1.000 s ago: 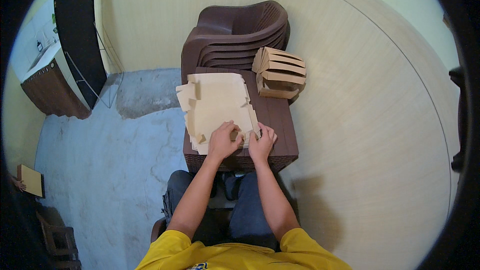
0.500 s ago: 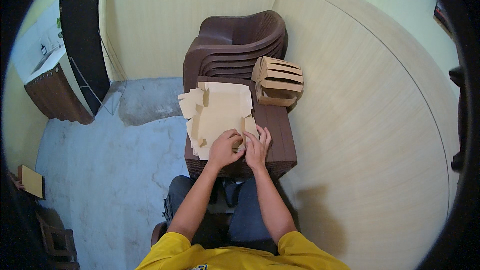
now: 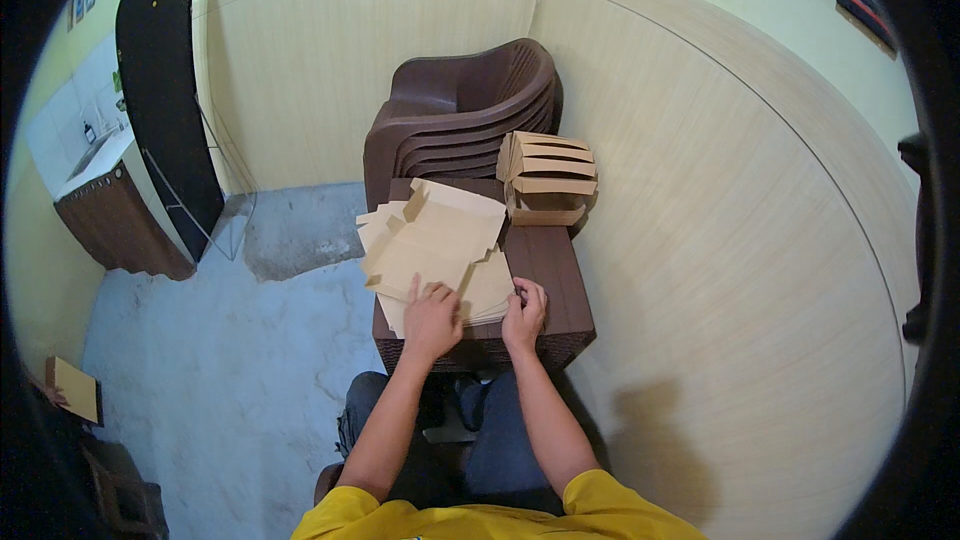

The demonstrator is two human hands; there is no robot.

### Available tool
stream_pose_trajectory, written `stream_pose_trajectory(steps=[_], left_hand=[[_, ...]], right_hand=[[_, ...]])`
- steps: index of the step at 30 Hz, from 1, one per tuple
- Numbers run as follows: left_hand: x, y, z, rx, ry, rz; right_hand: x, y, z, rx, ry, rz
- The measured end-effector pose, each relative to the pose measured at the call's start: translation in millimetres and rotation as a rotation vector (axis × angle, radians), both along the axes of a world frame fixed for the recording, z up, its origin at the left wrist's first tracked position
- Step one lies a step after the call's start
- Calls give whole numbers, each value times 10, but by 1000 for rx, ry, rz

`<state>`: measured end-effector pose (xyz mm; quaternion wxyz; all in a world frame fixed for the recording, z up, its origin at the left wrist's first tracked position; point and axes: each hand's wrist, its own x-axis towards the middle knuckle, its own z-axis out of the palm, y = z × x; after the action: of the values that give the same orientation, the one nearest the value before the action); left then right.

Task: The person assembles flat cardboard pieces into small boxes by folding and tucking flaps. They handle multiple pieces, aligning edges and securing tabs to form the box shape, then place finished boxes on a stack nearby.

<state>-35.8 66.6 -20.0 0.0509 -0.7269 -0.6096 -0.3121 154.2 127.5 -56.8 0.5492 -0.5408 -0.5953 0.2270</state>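
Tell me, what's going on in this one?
A person in yellow sleeves is handling cardboard at a brown table. The left hand is at the near edge of a partly folded cardboard sheet, which lies askew on a stack of flat sheets. The right hand is at that stack's right edge. Folded cardboard pieces sit at the table's far right, with stacked brown chairs beyond.

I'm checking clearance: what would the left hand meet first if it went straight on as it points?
The left hand would probably first meet the tan, partly folded cardboard box just ahead; whether they already touch is unclear.
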Motion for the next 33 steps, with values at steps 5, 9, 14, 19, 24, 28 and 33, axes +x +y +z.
stream_pose_trajectory(steps=[5,9,14,19,24,28,33], left_hand=[[-611,-347,-35,-117,-220,166],[-913,-609,-81,-20,-530,148],[-1375,-543,-65,-3,-242,85],[-1690,47,-8,107,-170,292],[-1364,265,229,313,-275,405],[-472,-231,258,199,-390,132],[196,-556,117,-92,-142,-47]], right_hand=[[-5,3,0,18,60,-53],[-9,-20,39,60,2,-8],[105,52,15,-14,4,154],[238,70,-45,-47,50,355],[169,-57,70,-33,-270,236],[27,-147,118,125,-374,200],[43,-62,56,-32,-309,226]])
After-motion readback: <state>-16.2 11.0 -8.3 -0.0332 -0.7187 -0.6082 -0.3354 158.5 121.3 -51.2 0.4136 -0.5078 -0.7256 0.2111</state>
